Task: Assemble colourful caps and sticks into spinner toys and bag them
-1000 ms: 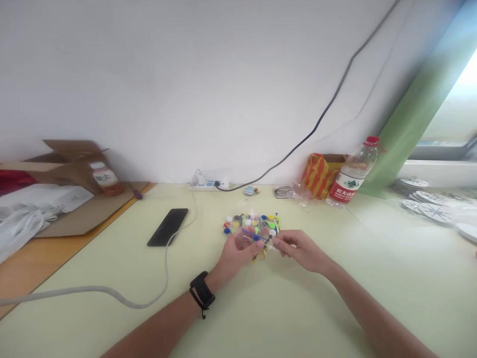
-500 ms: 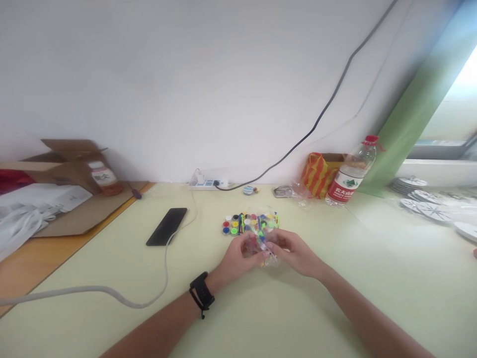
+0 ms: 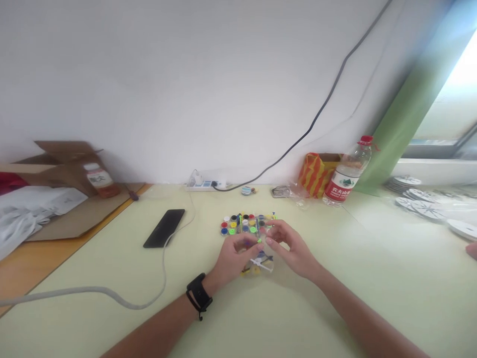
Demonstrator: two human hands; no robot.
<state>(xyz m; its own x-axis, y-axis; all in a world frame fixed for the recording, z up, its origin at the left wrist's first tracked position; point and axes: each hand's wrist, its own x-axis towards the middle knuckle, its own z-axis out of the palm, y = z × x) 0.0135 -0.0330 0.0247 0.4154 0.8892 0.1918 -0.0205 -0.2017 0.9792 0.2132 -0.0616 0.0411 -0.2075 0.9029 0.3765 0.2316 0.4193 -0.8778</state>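
The work in hand seems to be picking through small bits over the bench (image 3: 298,308): the left hand (image 3: 233,256) appears to pinch a green piece (image 3: 260,240) at its fingertips, while the right hand (image 3: 294,251) stands just beside it, thumb and forefinger parted around nothing I can make out. I'd judge the next move calls for a light, exact fingertip grip. The piece looks tiny and bright, just above a clear packet (image 3: 266,263) and near coloured pots (image 3: 233,225) set in 3 rows at their left end.
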